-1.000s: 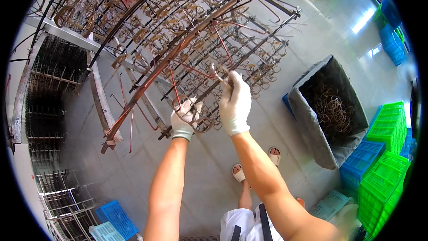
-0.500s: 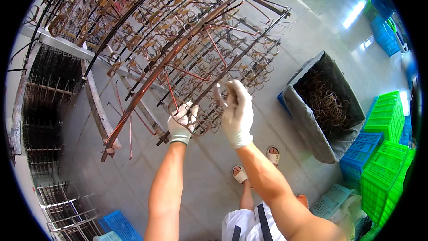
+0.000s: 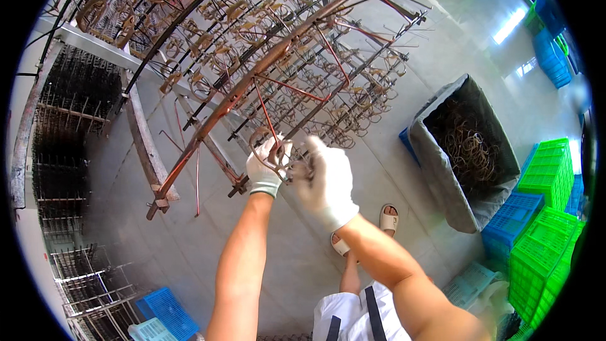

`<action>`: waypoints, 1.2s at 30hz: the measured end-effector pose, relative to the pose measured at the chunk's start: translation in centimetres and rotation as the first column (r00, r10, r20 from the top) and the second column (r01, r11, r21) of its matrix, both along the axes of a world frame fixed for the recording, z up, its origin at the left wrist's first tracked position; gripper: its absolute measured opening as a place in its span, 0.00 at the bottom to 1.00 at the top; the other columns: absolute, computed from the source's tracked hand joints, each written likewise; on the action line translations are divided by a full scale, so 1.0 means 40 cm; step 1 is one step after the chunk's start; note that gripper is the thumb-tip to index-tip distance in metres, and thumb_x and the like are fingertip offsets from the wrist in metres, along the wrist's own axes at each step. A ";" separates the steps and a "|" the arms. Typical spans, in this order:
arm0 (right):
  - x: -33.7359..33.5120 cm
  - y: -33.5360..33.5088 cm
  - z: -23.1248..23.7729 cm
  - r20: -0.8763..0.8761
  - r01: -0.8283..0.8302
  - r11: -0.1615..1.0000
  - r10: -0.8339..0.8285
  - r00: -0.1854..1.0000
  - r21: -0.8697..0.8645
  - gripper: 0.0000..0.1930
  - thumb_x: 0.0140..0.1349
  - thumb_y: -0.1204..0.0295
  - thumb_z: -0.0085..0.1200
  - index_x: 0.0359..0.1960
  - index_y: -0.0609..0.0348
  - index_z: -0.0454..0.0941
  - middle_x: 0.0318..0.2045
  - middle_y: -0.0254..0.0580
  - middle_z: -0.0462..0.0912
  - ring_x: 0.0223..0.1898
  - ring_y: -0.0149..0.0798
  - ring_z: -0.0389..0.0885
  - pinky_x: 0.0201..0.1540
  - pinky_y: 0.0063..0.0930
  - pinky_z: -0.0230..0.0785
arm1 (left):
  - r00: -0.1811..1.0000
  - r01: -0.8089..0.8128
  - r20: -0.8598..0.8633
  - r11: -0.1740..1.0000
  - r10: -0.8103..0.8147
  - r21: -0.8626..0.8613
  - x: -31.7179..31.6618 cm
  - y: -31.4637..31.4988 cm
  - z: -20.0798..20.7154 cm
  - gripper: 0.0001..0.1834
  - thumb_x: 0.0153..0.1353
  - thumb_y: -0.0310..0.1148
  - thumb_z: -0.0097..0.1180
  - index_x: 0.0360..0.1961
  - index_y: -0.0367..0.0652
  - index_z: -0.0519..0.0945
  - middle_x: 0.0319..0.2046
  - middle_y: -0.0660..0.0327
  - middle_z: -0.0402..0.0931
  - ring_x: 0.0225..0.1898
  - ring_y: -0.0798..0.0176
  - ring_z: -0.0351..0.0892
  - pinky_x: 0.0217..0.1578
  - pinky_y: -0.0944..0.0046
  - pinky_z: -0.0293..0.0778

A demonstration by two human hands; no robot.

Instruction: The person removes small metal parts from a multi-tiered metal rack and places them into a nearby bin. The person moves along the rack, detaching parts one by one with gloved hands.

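Thin brown curved metal pieces (image 3: pixel 262 146), loop-like in shape, are bunched between my two white-gloved hands, just off the near end of a hanging rack (image 3: pixel 252 79). My left hand (image 3: pixel 267 167) is closed around some of them, its fingers curled upward. Close beside it on the right, my right hand (image 3: pixel 329 183) grips the other side of the bunch between thumb and fingers, slightly blurred. How many pieces each hand holds is hidden. Many similar curved pieces hang in rows on the rack's rods behind my hands.
To the right stands a grey fabric-lined bin (image 3: pixel 432 180) with a tangled pile of curved pieces inside. Green crates (image 3: pixel 546 246) and a blue crate (image 3: pixel 508 218) are stacked beyond it. Rust-coloured rods jut from the rack's frame (image 3: pixel 208 123). More dark racks (image 3: pixel 66 151) line the left side.
My right hand has moved down and closed on the curved pieces. Both hands now hold them nearer to me, away from the rack's lower rod. The whole view has shifted slightly.
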State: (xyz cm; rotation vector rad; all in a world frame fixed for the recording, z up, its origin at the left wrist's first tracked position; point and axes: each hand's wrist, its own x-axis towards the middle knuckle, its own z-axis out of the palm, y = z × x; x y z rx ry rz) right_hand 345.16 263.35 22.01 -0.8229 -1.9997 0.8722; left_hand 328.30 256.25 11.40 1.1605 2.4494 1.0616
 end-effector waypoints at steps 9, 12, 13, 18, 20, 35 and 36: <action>-0.105 -0.148 -0.073 0.178 0.058 0.998 -0.056 0.982 -0.008 0.32 0.50 0.74 0.56 0.62 0.59 0.69 0.44 0.55 0.77 0.39 0.49 0.73 0.44 0.47 0.62 | 0.919 0.095 -0.374 0.990 -0.128 -0.106 -0.026 -0.033 -0.079 0.09 0.63 0.38 0.53 0.40 0.47 0.81 0.37 0.62 0.82 0.38 0.64 0.82 0.35 0.64 0.76; -0.109 -0.143 -0.072 0.187 0.036 0.996 -0.020 0.982 -0.086 0.31 0.53 0.76 0.50 0.63 0.59 0.67 0.56 0.63 0.72 0.44 0.51 0.74 0.49 0.49 0.61 | 0.947 -0.058 -0.319 0.998 0.044 -0.034 0.035 0.010 0.004 0.11 0.61 0.40 0.57 0.31 0.44 0.80 0.31 0.62 0.83 0.34 0.60 0.84 0.33 0.63 0.77; -0.119 -0.139 -0.076 0.175 0.045 0.994 -0.028 0.984 -0.095 0.32 0.52 0.76 0.51 0.63 0.59 0.67 0.55 0.64 0.73 0.43 0.52 0.74 0.49 0.49 0.61 | 0.966 -0.070 -0.251 0.998 0.069 0.001 0.046 0.023 0.012 0.12 0.61 0.41 0.57 0.30 0.44 0.79 0.29 0.61 0.83 0.32 0.59 0.84 0.31 0.62 0.77; -0.082 -0.087 -0.020 0.173 0.048 0.979 -0.013 0.985 -0.198 0.34 0.45 0.77 0.60 0.59 0.53 0.69 0.36 0.42 0.79 0.38 0.47 0.75 0.50 0.53 0.61 | 0.981 -0.176 0.106 0.976 0.163 0.130 -0.022 -0.021 -0.067 0.12 0.58 0.43 0.61 0.29 0.46 0.79 0.24 0.59 0.81 0.27 0.53 0.82 0.26 0.56 0.75; -0.059 -0.036 -0.030 -0.014 0.188 0.972 -0.192 0.981 -0.139 0.21 0.45 0.78 0.60 0.43 0.51 0.73 0.20 0.26 0.76 0.27 0.40 0.73 0.37 0.42 0.58 | 0.827 -0.026 -0.560 0.998 0.054 0.058 -0.005 0.011 -0.030 0.13 0.57 0.46 0.62 0.28 0.48 0.79 0.22 0.57 0.80 0.26 0.48 0.81 0.26 0.52 0.75; 0.929 0.448 -0.509 0.583 0.605 0.791 -0.534 0.612 0.090 0.19 0.53 0.69 0.60 0.47 0.58 0.75 0.28 0.56 0.83 0.31 0.59 0.82 0.36 0.50 0.74 | 0.710 -0.082 -0.704 0.992 -0.009 -0.095 0.062 -0.014 0.048 0.20 0.52 0.38 0.68 0.45 0.44 0.78 0.50 0.53 0.75 0.54 0.46 0.72 0.55 0.49 0.69; 1.010 0.530 -0.564 0.565 0.624 0.772 -0.571 0.595 0.123 0.19 0.54 0.68 0.59 0.48 0.57 0.75 0.30 0.57 0.83 0.33 0.59 0.82 0.39 0.51 0.73 | 0.652 -0.154 -0.758 0.982 0.015 -0.113 0.110 -0.019 0.053 0.25 0.52 0.37 0.67 0.51 0.43 0.76 0.54 0.52 0.72 0.57 0.46 0.70 0.58 0.47 0.66</action>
